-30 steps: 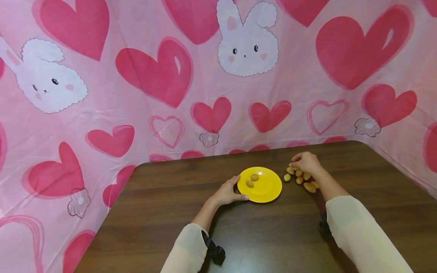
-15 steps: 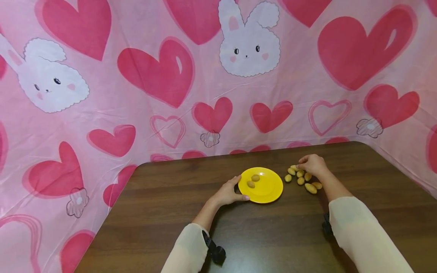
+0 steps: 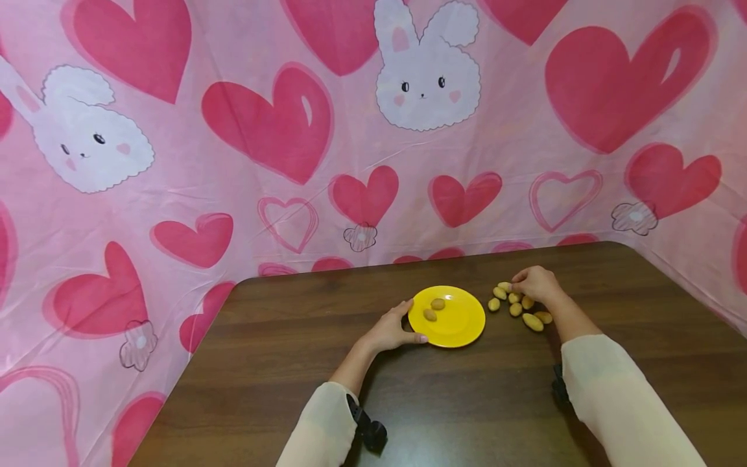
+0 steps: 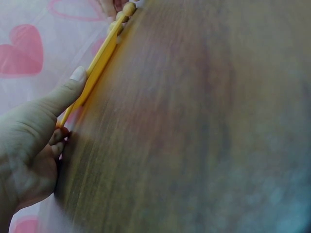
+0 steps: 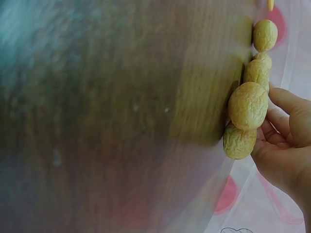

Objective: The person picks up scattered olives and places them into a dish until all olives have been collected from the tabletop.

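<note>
A yellow plate point(image 3: 461, 324) lies on the table, with two small potatoes point(image 3: 438, 303) near its left side. My left hand point(image 3: 388, 329) grips the plate's left rim; in the left wrist view the thumb point(image 4: 70, 90) lies along the edge. Right of the plate is a loose group of several small, wrinkled potatoes point(image 3: 533, 322). My right hand point(image 3: 539, 284) is over the far side of this group, its fingertips close to the potatoes. In the right wrist view, potatoes point(image 5: 248, 106) partly cover the bent fingers, so whether they pinch one is hidden.
The brown wooden table point(image 3: 292, 376) extends around the plate and potatoes. A pink cloth point(image 3: 327, 149) printed with hearts and rabbits hangs behind its far edge. A black wrist camera point(image 3: 370, 431) is strapped at the left sleeve.
My right hand has moved slightly right over the potato group, uncovering more of the potatoes at the back. The left hand stays at the plate's rim, and two potatoes remain on the plate.
</note>
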Demonstrator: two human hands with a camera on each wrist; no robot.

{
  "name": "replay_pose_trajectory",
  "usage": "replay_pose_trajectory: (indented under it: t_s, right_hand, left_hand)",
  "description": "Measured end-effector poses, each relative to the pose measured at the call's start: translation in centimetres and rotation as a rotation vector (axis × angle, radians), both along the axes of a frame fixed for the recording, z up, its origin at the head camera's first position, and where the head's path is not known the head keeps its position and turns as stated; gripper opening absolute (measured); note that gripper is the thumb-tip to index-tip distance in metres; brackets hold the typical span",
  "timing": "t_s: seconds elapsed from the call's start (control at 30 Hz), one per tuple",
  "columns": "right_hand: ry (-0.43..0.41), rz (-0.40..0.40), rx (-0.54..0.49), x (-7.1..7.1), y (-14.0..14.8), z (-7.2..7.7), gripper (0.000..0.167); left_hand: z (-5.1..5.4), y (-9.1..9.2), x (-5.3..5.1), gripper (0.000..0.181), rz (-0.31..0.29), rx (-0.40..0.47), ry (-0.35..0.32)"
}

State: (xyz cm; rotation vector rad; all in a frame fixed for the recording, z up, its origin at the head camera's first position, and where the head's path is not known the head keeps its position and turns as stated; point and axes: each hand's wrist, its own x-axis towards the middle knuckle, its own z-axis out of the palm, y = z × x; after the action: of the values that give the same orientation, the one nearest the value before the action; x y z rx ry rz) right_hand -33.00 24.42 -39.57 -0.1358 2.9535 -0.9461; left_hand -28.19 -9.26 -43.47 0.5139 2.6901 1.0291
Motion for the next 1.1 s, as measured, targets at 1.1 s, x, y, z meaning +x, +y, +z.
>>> replay_pose_trajectory:
  t_s: [1.1]
  right_hand:
    - [0.016, -0.044, 0.014, 0.26, -0.79, -0.37, 0.022]
  left_hand:
    - [-0.16, 0.11, -0.05, 0.090, -0.001, 0.008, 0.005]
